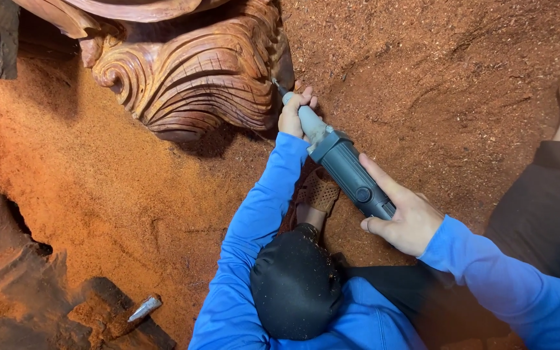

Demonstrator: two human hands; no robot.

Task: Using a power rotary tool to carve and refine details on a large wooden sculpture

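A black-capped knee [295,285] sits nearest, beyond it the right hand [406,220] clamped on the heavy-looking, rigid grey rotary tool [348,172], left hand [296,113] pinching its slim nose against the carved wood [196,71].

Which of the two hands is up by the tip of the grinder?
The left hand, gripping the grinder's pale nose beside the carving; the right hand holds the dark rear body.

A woodcarving workshop is indicated by the carved wooden sculpture [189,71] and the reddish sawdust [98,175] spread everywhere
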